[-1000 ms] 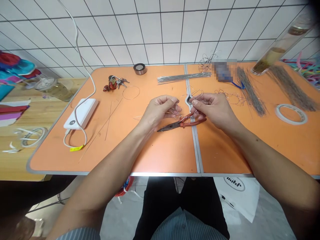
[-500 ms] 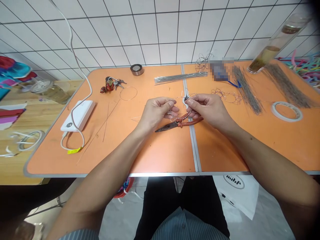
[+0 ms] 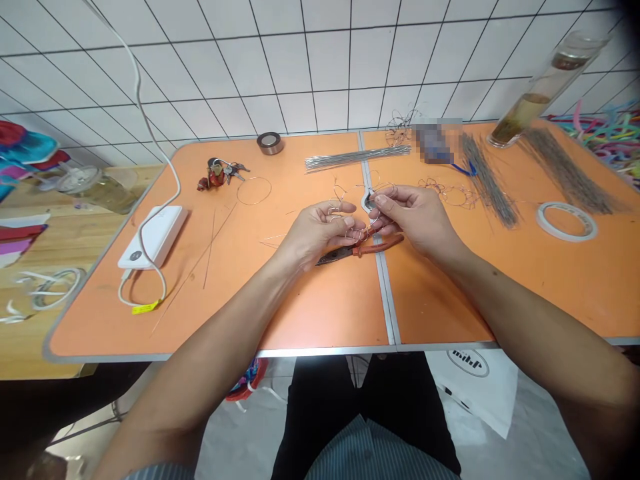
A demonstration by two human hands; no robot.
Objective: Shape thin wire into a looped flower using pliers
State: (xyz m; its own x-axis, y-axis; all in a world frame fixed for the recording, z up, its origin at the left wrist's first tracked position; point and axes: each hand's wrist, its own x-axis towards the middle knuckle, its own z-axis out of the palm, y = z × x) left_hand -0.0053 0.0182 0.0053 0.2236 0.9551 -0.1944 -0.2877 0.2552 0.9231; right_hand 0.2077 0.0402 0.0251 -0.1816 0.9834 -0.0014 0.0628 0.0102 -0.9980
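Between them, my left hand [image 3: 325,230] and my right hand [image 3: 415,213] hold a piece of thin wire [image 3: 350,233] bent into small loops. The left thumb pinches the wire against the fingers, and a loop stands up behind those fingers. My right thumb and index finger are closed on the wire's other end. Under both hands lie pliers [image 3: 367,251] with red-orange handles and dark jaws pointing left, partly covered by the fingers. A small grey-white object [image 3: 369,200] shows just left of the right fingertips; I cannot make out what it is.
The orange table [image 3: 320,310] holds a straight wire bundle [image 3: 357,158], darker wire bundles [image 3: 490,180] and coiled wire [image 3: 450,192]. White tape [image 3: 567,221], brown tape [image 3: 270,143], keys [image 3: 227,172] and a white power bank [image 3: 153,237] lie around. A tall bottle [image 3: 543,93] stands back right.
My left hand has shifted slightly right and down, its thumb now lower on the wire. The right hand stays nearly in place. The view has moved a little.
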